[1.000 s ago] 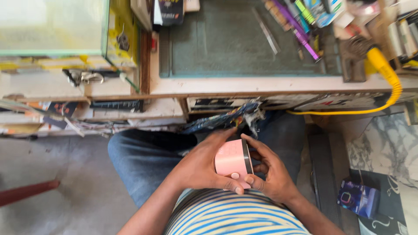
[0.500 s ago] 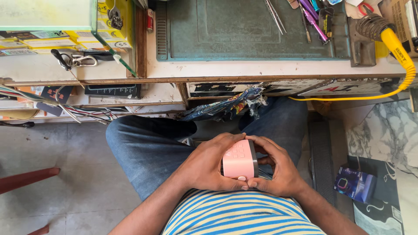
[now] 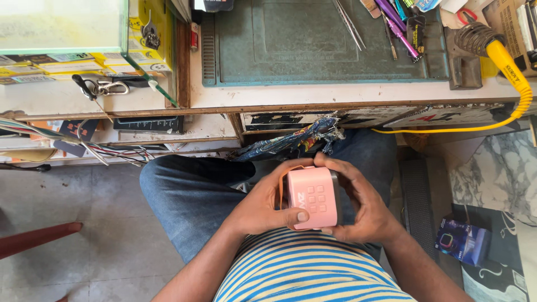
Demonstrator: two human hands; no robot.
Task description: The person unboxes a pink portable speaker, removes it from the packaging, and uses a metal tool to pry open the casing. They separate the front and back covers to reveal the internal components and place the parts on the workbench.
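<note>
A small pink box-shaped device (image 3: 313,197) with a grid of buttons on its face and a thin orange strap sits over my lap. My left hand (image 3: 262,206) grips its left side, thumb pressed on the lower front edge. My right hand (image 3: 361,204) wraps around its right side and dark back, fingers curled over the top. Both hands hold it just above my striped shirt and blue jeans.
A workbench edge (image 3: 335,100) runs ahead, carrying a green mat (image 3: 319,42), tweezers, screwdrivers and a soldering iron stand with a yellow cable (image 3: 512,67). Crumpled foil wrapper (image 3: 296,141) hangs below. Loose wires (image 3: 67,145) lie left; a small blue box (image 3: 461,241) rests on the floor right.
The view has tilted so the bench sits higher and closer. The pink device has turned in my hands, its buttoned face now toward the camera.
</note>
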